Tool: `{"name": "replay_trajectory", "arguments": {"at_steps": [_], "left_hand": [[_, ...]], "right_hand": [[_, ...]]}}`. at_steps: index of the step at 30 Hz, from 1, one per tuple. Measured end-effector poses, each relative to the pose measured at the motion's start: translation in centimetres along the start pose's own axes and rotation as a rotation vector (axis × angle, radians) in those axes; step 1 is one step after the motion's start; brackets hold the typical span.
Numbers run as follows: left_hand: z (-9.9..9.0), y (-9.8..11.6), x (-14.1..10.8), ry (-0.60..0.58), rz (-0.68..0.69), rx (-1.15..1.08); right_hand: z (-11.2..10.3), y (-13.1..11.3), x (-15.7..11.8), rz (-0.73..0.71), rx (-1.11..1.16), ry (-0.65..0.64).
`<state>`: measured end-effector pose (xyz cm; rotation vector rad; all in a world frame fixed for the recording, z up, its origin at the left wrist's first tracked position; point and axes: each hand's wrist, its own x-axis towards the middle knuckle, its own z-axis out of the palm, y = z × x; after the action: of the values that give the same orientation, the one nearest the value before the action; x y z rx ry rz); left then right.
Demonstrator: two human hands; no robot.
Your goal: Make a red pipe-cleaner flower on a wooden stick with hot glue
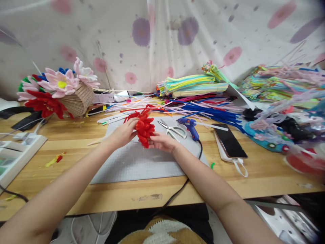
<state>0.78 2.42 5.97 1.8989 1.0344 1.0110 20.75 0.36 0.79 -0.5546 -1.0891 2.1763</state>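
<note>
While grasping red flower (145,131) above grey mat (114,169) w/ L hand (124,133) fingers; touching w/ R hand (164,141), can't confirm grip; could bend petals (150,128) if oversqueezed; or snag scissors (169,127) if swung R.

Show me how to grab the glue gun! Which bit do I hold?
Hold the glue gun by its handle, coming from the near side, slightly right. It lies flat, handle slanting toward the person and nozzle pointing left, so that way should keep fingers off the tip, which may be hot. Mind the black cord at the handle's end.
</note>
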Motion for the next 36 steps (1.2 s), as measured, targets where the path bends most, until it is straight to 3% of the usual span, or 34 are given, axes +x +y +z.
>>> {"name": "replay_trajectory", "arguments": {"at_steps": [3,6,10,12,18,20,23,29,33,36], "left_hand": [[0.7,-0.6,-0.5,-0.043,-0.048,-0.09],[0.8,-0.8,-0.7,0.018,-0.178,-0.189],[0.7,-1.2,-0.9,0.038,-0.208,-0.059],[0.7,-1.7,-1.1,-0.015,-0.105,0.114],[0.8,-2.7,-1.4,-0.189,0.451,0.894],[1.0,-2.5,-1.4,-0.174,0.554,1.065],[1.4,-2.2,-1.4,-0.142,0.601,1.172],[2.0,-2.3,-1.4,-0.12,0.415,1.172],[1.8,-1.5,-1.1,-0.11,0.127,1.079],[1.6,-0.2,-0.6,-0.192,-0.119,1.031]], "right_hand": [[0.3,-0.1,-0.2,0.05,-0.066,-0.002],[0.0,-0.2,-0.4,0.068,-0.105,0.012],[-0.6,-0.1,-0.2,0.109,-0.133,0.029],[-0.9,0.1,-0.1,0.15,-0.123,0.043],[-1.4,0.1,0.2,0.229,-0.062,0.046],[-1.6,0.1,0.2,0.224,-0.001,0.055],[-2.0,0.1,0.2,0.2,0.096,0.114],[-2.1,0.2,0.3,0.195,0.093,0.144],[-1.7,-0.3,0.2,0.158,0.088,0.097],[-1.9,-0.5,0.0,0.047,0.07,0.144]]}}
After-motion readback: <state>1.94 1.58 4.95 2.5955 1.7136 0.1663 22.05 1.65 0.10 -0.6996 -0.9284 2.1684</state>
